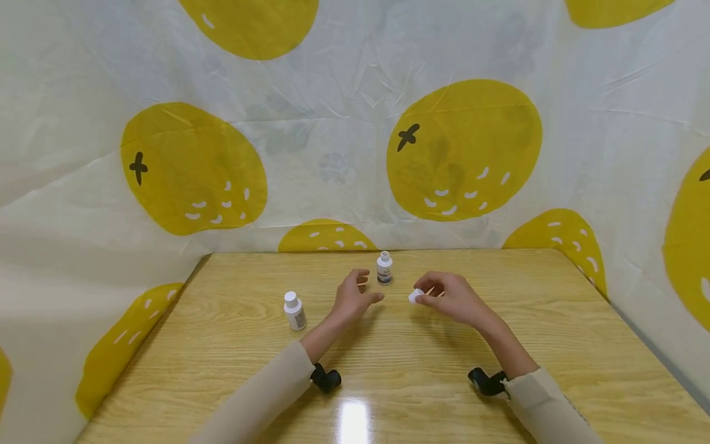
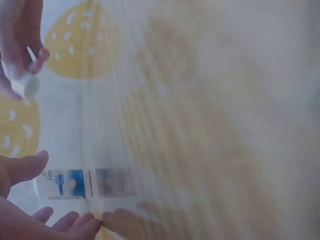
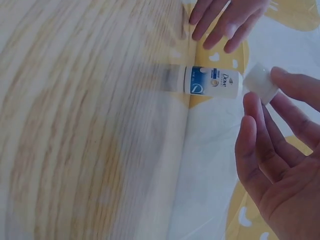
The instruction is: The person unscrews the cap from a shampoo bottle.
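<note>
A small white bottle (image 1: 384, 271) with a blue-and-white Dove label stands upright on the table, its neck bare. My left hand (image 1: 352, 300) is just left of it, thumb and fingers spread apart and holding nothing. To the right of that bottle, my right hand (image 1: 452, 300) pinches a white cap (image 1: 415, 296) between thumb and fingers. In the right wrist view the cap (image 3: 261, 84) overlaps the top end of the bottle (image 3: 212, 81). A second white bottle (image 1: 295, 312), with its cap on, stands left of my left forearm.
The wooden table (image 1: 233, 364) runs back to a white cloth (image 1: 333, 154) printed with yellow fruit, hanging behind it and at both sides. Black wrist cameras stick out below my sleeves, low over the tabletop.
</note>
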Motion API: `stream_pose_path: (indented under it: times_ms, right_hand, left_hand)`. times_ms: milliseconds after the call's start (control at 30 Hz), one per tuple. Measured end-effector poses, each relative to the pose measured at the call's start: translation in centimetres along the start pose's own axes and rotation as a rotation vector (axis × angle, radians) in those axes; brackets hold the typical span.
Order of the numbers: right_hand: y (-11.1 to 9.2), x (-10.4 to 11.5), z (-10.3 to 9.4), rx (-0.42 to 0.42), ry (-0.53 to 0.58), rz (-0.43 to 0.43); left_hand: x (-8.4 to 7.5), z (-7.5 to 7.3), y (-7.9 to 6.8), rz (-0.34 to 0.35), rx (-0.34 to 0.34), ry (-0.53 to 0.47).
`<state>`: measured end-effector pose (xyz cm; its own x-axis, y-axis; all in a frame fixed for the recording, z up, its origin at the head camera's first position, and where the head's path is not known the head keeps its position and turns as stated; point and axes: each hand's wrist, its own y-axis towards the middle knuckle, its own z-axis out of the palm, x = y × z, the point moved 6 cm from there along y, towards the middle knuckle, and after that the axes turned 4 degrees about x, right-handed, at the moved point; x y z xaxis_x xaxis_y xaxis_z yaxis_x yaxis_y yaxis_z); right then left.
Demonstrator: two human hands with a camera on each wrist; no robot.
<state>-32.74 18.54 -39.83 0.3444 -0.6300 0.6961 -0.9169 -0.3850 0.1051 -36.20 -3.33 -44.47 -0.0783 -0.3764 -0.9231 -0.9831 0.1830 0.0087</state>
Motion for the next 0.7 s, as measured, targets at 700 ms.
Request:
stream_pose_path:
  times_ms: [700]
  right_hand:
    - [2.4, -0.4, -0.3, -0.133, -0.067, 0.078]
  left_hand:
    - [1.2, -4.8, -9.0, 0.004, 0.121, -0.077]
